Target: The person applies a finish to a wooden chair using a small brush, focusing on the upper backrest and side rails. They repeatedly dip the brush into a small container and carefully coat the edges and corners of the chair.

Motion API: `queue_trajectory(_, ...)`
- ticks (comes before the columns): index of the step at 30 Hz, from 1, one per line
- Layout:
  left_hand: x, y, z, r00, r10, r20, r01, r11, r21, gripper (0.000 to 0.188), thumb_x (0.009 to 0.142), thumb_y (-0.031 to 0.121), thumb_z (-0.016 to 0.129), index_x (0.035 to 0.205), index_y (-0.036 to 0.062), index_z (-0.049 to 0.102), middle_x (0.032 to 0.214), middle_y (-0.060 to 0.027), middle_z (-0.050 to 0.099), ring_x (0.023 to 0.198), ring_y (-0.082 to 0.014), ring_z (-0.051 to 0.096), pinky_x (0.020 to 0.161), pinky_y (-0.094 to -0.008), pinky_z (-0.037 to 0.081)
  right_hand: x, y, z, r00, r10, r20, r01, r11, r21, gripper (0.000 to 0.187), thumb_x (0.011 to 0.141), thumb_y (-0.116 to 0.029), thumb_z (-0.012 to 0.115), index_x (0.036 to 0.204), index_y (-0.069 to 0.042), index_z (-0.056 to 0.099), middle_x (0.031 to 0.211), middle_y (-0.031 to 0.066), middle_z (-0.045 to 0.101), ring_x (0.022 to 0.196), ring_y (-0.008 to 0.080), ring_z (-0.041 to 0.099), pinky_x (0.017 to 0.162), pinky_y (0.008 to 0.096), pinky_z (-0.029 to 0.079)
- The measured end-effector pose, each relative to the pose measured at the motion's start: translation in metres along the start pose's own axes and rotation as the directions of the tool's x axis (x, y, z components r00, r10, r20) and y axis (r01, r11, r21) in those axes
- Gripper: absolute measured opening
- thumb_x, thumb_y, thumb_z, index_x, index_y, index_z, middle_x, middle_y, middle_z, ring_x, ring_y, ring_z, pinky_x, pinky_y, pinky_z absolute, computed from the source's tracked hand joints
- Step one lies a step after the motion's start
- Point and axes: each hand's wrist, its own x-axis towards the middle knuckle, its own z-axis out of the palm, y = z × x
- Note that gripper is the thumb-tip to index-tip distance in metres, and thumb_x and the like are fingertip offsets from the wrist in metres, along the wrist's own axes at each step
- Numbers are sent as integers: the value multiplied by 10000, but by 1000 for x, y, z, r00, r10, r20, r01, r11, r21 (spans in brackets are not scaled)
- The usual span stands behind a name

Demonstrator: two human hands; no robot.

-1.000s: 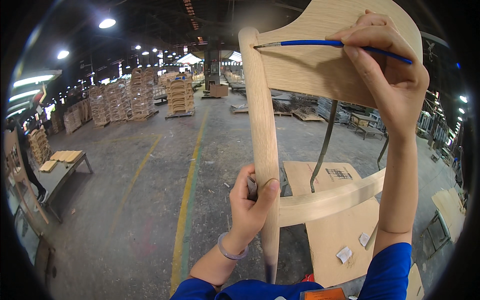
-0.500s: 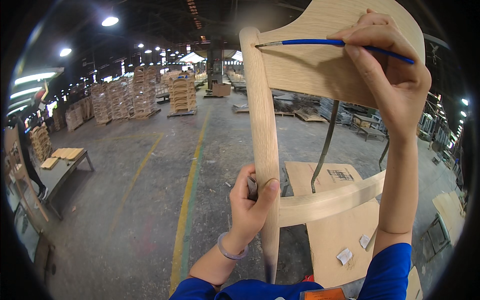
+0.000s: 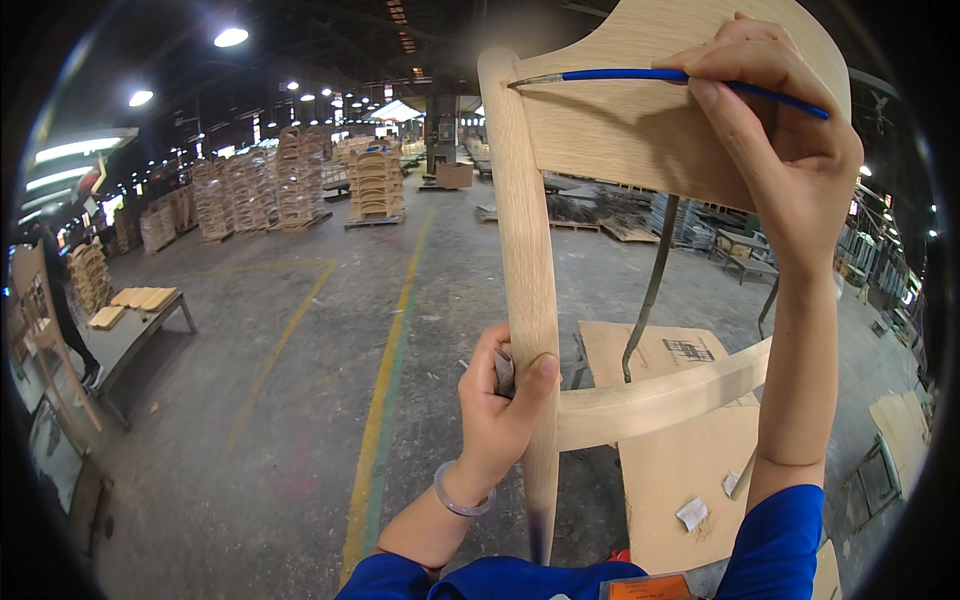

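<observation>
A pale unfinished wooden chair frame (image 3: 640,130) is held up in front of me. My left hand (image 3: 500,405) grips its upright post (image 3: 525,250) near the joint with the lower rail (image 3: 665,395), a small grey piece pressed under the fingers. My right hand (image 3: 780,140) pinches a thin brush with a blue handle (image 3: 640,75). The brush tip touches the joint where the post meets the curved backrest, near the top.
Below lies a concrete floor with a yellow and green line (image 3: 385,400). Brown boards (image 3: 690,440) with small white scraps lie at lower right. A low table with wood pieces (image 3: 135,320) stands at left. Stacks of chair parts (image 3: 300,180) fill the hall behind.
The brush and both hands stay almost in place; the brush tip has shifted only slightly along the top joint.
</observation>
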Motion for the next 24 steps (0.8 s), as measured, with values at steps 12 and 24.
queue_trajectory(12, -3, 7, -8, 1000, 16, -19, -15, 1000, 19, 344, 1028, 243, 712, 1227, 1, 572, 948, -40, 669, 823, -71, 648, 689, -228, 525, 5, -6, 6, 1000, -12, -20, 13, 998, 55, 109, 915, 118, 666, 1002, 68, 709, 1021, 118, 714, 1009, 211, 617, 903, 329, 488)
queue_trajectory(24, -6, 13, -9, 998, 25, -60, -21, 998, 65, 339, 1028, 245, 709, 1225, 4, 575, 942, -37, 665, 831, -73, 654, 693, -231, 535, 3, -5, 13, 994, 31, -101, -16, 990, 140, 115, 939, 115, 652, 1034, 80, 706, 1016, 101, 719, 985, 180, 624, 874, 304, 497)
